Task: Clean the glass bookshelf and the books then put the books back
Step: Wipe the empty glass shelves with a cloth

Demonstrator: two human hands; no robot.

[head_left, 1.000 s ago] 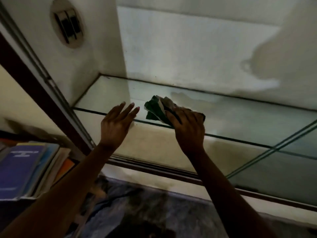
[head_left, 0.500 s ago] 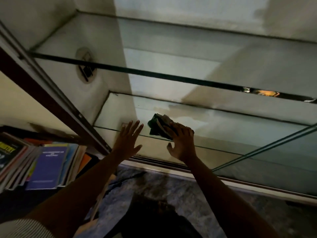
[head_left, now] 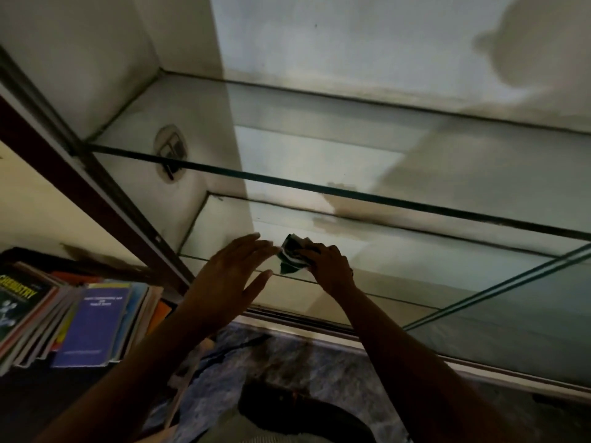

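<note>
View: head camera, which I watch looking down into the open cabinet.
Glass bookshelf: the lower glass shelf (head_left: 415,266) and the upper glass shelf (head_left: 319,148) span a pale alcove, with the back wall (head_left: 351,43) behind them.
Right hand (head_left: 326,266): it rests on the lower glass shelf near the shelf's front edge, toward the left end; its grip is curled and presses down on the cloth.
Cloth (head_left: 292,254): dark green with paler folds, bunched, half under the right fingers and sticking out to their left.
Left hand (head_left: 230,276): just beside the cloth, over the front edge of the same shelf; its grip is spread, fingers straight and holding nothing. The fingertips are blurred, so I cannot tell whether they touch the glass.
Books (head_left: 92,321): outside the cabinet at lower left, a fanned pile with a blue cover foremost and a book (head_left: 19,298) lettered CHEMISTRY at the far edge. Neither glass shelf carries any of them.
In the way: the upper shelf's dark front edge crosses above both hands; a glass pane (head_left: 511,314) closes off the right part of the lower shelf.
Around: a dark wooden frame (head_left: 80,177) runs between the books and the shelves; a round fitting (head_left: 171,151) sits on the left side wall; a mottled floor (head_left: 287,356) lies below the forearms.
</note>
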